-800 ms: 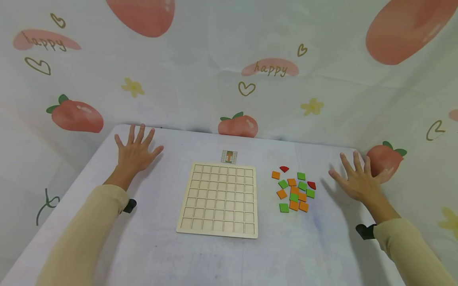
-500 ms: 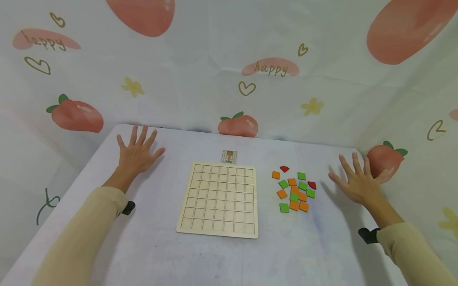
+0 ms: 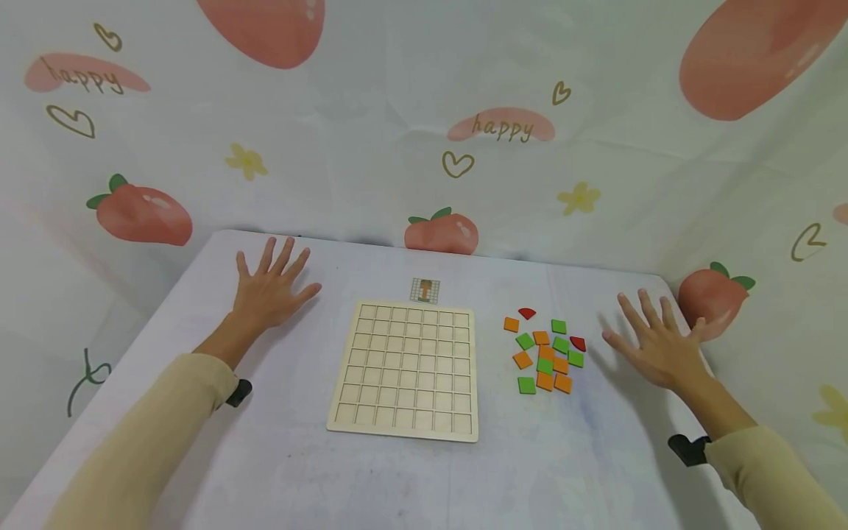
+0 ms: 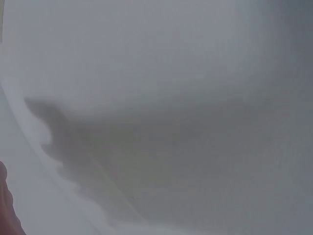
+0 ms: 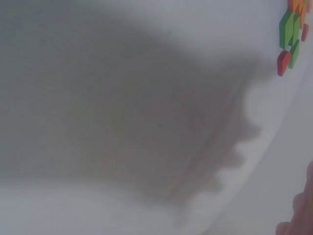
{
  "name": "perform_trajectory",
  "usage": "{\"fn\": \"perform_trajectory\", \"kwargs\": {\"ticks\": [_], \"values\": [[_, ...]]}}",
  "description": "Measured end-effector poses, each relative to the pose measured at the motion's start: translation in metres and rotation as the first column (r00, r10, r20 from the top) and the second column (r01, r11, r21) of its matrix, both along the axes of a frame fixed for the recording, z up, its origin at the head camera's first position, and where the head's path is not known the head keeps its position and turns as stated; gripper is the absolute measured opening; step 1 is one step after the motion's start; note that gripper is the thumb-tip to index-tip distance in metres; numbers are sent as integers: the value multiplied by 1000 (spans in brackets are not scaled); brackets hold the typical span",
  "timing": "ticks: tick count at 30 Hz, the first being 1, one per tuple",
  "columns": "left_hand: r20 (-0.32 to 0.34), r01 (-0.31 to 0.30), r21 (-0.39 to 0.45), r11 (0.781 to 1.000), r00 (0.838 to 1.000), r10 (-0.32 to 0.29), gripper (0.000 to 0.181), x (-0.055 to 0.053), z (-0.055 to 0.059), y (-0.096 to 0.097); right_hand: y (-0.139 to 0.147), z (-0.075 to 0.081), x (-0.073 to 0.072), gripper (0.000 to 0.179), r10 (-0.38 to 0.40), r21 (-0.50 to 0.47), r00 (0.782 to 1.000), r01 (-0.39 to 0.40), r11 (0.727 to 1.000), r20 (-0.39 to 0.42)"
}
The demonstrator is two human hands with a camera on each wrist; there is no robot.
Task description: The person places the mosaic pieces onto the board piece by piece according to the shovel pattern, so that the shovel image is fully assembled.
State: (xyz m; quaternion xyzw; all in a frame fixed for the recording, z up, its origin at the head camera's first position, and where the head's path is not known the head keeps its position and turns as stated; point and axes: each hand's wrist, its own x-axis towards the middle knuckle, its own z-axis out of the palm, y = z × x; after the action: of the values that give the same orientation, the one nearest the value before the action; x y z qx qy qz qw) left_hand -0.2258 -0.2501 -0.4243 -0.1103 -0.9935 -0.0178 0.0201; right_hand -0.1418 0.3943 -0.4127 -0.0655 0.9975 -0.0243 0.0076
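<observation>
My left hand [image 3: 266,294] has its fingers spread above the far left of the table, holding nothing. On the other side my right hand [image 3: 665,350] is spread in the same way, to the right of a loose group of small tiles. Between the hands lies a pale wooden board [image 3: 405,369] marked with a grid of square cells, all bare. The tiles are orange squares [image 3: 562,383], green squares [image 3: 526,386] and red quarter-round pieces [image 3: 578,344], lying flat. Just behind the board is a small card [image 3: 425,290] with a gridded picture. In the wrist views mostly the hands' shadows show.
The white table [image 3: 371,486] ends at the back against a hanging cloth [image 3: 358,147] printed with fruit, hearts and flowers. More cloth hangs along the left and right sides. A dark wrist device [image 3: 689,450] sits at the right sleeve.
My left hand has moved right and slightly toward me. The right hand has shifted a little left and toward me. Board, card and tiles stay where they were.
</observation>
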Motion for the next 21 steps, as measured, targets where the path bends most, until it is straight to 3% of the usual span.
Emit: {"fn": "perform_trajectory", "kwargs": {"ticks": [5,8,11,14,17,21], "values": [[7,55,-26,998,998,-55,77,6,1,9,-4,-3,5,83,58,-78,998,-58,995,2],[18,100,-36,994,995,-100,76,10,2,15,-6,-5,6,85,77,-195,996,-69,978,37],[36,144,-46,989,989,-142,77,14,2,20,-8,-6,7,91,88,-355,992,-50,934,92],[41,181,-48,982,983,-179,78,16,-1,25,-9,-8,9,99,95,-499,989,-24,866,116],[48,214,-38,976,976,-213,78,19,-5,29,-11,-8,11,103,97,-581,987,-4,814,130],[62,264,-17,964,963,-263,77,24,-7,35,-11,-9,11,100,90,-633,984,30,774,156]]}}
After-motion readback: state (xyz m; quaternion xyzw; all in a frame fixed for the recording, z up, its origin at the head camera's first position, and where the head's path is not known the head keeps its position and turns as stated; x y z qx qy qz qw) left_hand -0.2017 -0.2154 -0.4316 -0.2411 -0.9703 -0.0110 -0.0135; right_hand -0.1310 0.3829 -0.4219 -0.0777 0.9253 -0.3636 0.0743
